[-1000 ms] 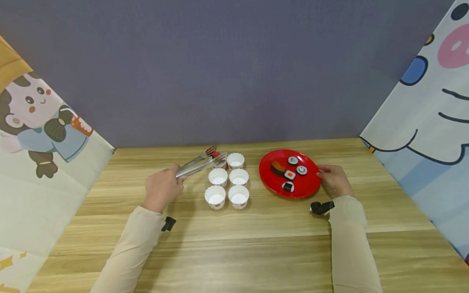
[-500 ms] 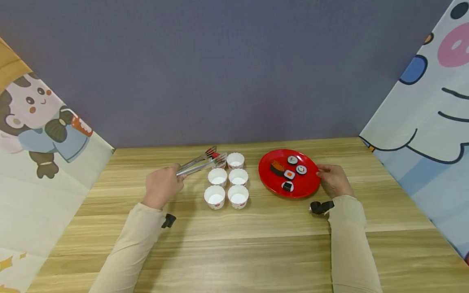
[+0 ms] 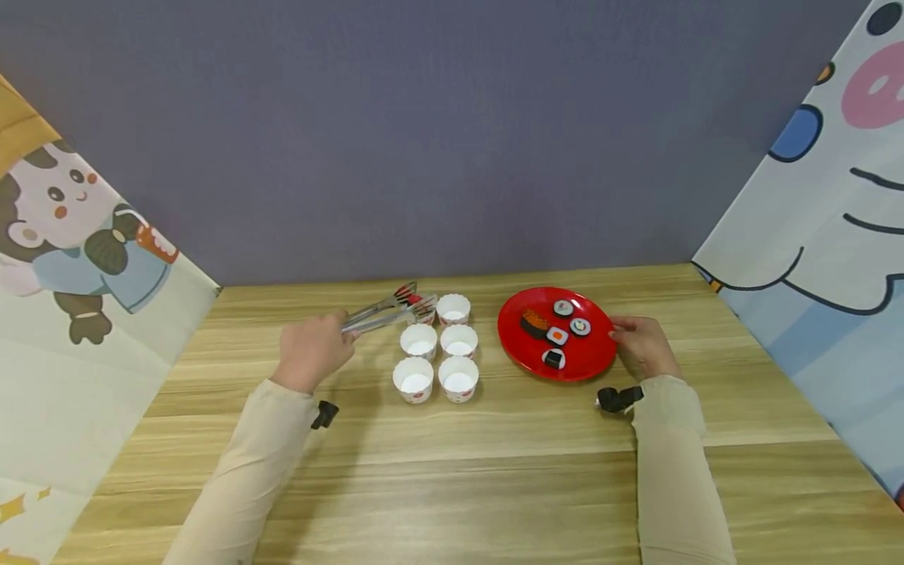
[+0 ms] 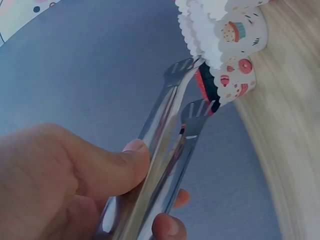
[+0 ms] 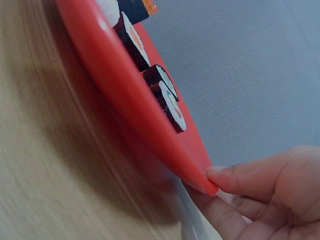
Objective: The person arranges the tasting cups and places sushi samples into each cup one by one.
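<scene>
My left hand (image 3: 315, 353) holds metal tongs (image 4: 167, 135) between thumb and fingers. The tongs' tips stand apart at the back left paper cup. In that cup lies a red-topped sushi piece with a black wrap (image 4: 207, 83), partly hidden by the tongs and the rim. My right hand (image 3: 644, 345) pinches the right edge of a round red plate (image 3: 519, 345), thumb on top and fingers beneath. On the plate lie several toy sushi pieces: an orange roe sushi (image 3: 534, 322), a square roll (image 3: 557, 336), two round rolls, and a white rice ball with a black band (image 3: 554, 359).
Several white paper cups with printed sides stand in two columns between the hands, among them a front left cup (image 3: 413, 381) and a front right cup (image 3: 458, 380). The wooden table (image 3: 459, 486) meets a grey back wall (image 3: 452, 157); printed panels flank both sides.
My left wrist has shifted slightly forward, while the tongs' tips stay at the same cup. The right hand and the plate keep their place.
</scene>
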Demonstrator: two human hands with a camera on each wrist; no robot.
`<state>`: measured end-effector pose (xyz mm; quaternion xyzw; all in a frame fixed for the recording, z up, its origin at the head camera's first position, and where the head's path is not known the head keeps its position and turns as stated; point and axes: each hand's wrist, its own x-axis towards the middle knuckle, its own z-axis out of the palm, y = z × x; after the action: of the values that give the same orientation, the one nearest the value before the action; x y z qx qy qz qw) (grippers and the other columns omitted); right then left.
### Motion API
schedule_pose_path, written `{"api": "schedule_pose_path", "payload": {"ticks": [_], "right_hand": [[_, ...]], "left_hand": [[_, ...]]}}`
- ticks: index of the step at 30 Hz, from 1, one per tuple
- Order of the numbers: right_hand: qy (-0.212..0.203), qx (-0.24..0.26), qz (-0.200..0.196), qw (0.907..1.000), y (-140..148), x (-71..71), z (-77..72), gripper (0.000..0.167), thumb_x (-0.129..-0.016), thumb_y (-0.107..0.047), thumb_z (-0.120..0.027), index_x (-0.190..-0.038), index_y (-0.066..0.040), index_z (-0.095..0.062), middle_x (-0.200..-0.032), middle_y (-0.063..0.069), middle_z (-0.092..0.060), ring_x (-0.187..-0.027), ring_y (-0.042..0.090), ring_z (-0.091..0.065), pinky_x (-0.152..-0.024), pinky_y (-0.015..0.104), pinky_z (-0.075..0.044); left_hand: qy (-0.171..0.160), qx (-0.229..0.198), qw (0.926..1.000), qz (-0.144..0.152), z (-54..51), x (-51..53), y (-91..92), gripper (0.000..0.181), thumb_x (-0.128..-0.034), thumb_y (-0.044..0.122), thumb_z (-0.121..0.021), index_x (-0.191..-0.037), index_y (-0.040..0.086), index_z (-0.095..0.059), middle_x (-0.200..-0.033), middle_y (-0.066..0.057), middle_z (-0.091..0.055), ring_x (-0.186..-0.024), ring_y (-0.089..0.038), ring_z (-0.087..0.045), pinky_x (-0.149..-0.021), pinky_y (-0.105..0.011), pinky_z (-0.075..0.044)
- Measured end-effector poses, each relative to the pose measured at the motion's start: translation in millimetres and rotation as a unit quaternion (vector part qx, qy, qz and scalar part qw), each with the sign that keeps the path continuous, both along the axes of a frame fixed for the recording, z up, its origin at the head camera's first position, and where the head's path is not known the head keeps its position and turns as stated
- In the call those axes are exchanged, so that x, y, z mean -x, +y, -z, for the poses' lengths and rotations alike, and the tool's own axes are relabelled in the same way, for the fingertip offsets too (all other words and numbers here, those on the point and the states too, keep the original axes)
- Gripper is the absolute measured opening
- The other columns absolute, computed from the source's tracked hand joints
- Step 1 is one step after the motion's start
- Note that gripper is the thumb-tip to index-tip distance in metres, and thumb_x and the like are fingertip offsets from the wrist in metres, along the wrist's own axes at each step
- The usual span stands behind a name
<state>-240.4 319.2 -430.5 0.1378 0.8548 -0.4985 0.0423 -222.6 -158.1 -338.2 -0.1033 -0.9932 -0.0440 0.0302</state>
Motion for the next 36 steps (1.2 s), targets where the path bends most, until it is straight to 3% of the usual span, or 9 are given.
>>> {"api": "schedule_pose_path", "payload": {"ticks": [6, 9, 14, 26, 33, 36], "right_hand": [[0.007, -0.005, -0.001, 1.0000, -0.5, -0.7, 0.2, 0.044, -0.093, -0.002, -0.045, -0.134, 0.013, -0.040, -0.132, 0.032, -0.047, -0.120, 0.037, -0.046, -0.101, 0.044, -0.038], [0.014, -0.010, -0.004, 0.9998, -0.1, -1.2, 1.2, 0.044, -0.092, -0.002, -0.046, -0.133, 0.014, -0.042, -0.130, 0.032, -0.048, -0.113, 0.030, -0.051, -0.091, 0.030, -0.046], [0.025, -0.012, -0.008, 0.9996, 0.5, -1.6, 2.0, 0.043, -0.091, -0.002, -0.048, -0.131, 0.015, -0.044, -0.128, 0.032, -0.050, -0.098, 0.015, -0.056, -0.073, 0.012, -0.043], [0.034, -0.008, -0.014, 0.9993, 0.3, -1.0, 1.7, 0.043, -0.091, -0.001, -0.048, -0.130, 0.016, -0.044, -0.127, 0.033, -0.050, -0.087, 0.003, -0.054, -0.071, 0.011, -0.043], [0.034, -0.004, -0.015, 0.9993, 1.0, -0.9, 1.6, 0.043, -0.091, -0.001, -0.048, -0.130, 0.015, -0.044, -0.127, 0.033, -0.050, -0.088, 0.004, -0.054, -0.072, 0.011, -0.043], [0.036, -0.007, -0.016, 0.9992, 1.1, -1.3, 1.8, 0.043, -0.091, -0.001, -0.048, -0.130, 0.016, -0.044, -0.127, 0.033, -0.050, -0.088, 0.002, -0.053, -0.072, 0.010, -0.043]], "left_hand": [[-0.029, 0.016, 0.9994, -0.003, -7.4, 5.4, 2.0, 0.038, -0.0928, 0.032, -0.054, -0.113, 0.001, -0.062, -0.061, -0.009, -0.053, -0.052, -0.022, -0.043, -0.042, -0.035, -0.035], [-0.040, 0.021, 0.9990, -0.003, -12.9, 7.3, 3.5, 0.041, -0.0925, 0.033, -0.054, -0.117, 0.001, -0.061, -0.069, -0.012, -0.058, -0.057, -0.025, -0.049, -0.045, -0.038, -0.039], [-0.055, 0.026, 0.9981, -0.006, -19.3, 11.2, 5.9, 0.039, -0.0916, 0.033, -0.054, -0.114, 0.003, -0.062, -0.075, -0.012, -0.060, -0.062, -0.026, -0.054, -0.047, -0.039, -0.041], [-0.077, 0.046, 0.9959, -0.011, -24.7, 15.8, 11.7, 0.045, -0.0911, 0.033, -0.052, -0.127, 0.006, -0.057, -0.077, -0.011, -0.060, -0.055, -0.020, -0.045, -0.042, -0.030, -0.030], [-0.079, 0.034, 0.9961, -0.016, -22.4, 14.0, 11.0, 0.046, -0.0917, 0.034, -0.052, -0.127, 0.006, -0.056, -0.098, -0.020, -0.064, -0.068, -0.031, -0.057, -0.047, -0.038, -0.040], [-0.081, 0.036, 0.9960, -0.014, -21.6, 13.1, 10.5, 0.047, -0.0920, 0.035, -0.051, -0.128, 0.005, -0.056, -0.098, -0.022, -0.064, -0.073, -0.035, -0.060, -0.050, -0.041, -0.043]]}}
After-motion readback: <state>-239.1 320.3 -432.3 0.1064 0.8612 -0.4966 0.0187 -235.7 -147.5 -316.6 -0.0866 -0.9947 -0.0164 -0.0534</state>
